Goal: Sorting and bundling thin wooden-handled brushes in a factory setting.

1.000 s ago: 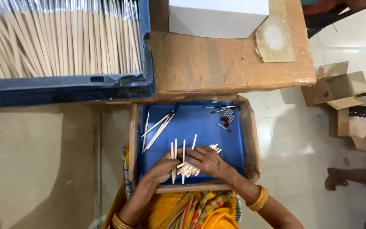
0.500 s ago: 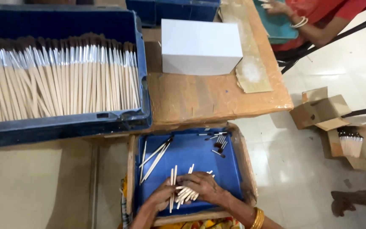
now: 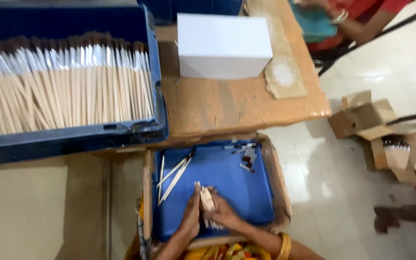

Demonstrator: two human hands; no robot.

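Head view, near edge: patterned orange cloth and two forearms enter at bottom centre; gold bangle (image 3: 283, 245) on the right wrist.
Left hand (image 3: 192, 214): low centre of frame, fingers curled shut against the left side of a bundle of pale sticks (image 3: 206, 203).
Right hand (image 3: 226, 212): just right of the left hand, closed round the same bundle; the two hands press together with the sticks between them, stick ends poking out above and below.
Bundle position: over the lower middle of the blue-lined tray (image 3: 227, 175), which has a brown cardboard rim.
Tray, left part: a few long loose sticks (image 3: 174, 173) lying diagonally, apart from the hands.
Tray, upper right: small cluster of dark-tipped short pieces (image 3: 248, 156).
Middle of frame: brown table (image 3: 217, 108) beyond the tray.
Upper left: large blue crate (image 3: 155, 96) packed with rows of pale sticks, dark tips at the far end.
Upper centre: plain white box (image 3: 222, 43) on the table.
Right side: open cardboard cartons (image 3: 371, 125) on the pale floor, one holding sticks.
Top right: another person's arm (image 3: 357, 24) in a red sleeve, well apart.
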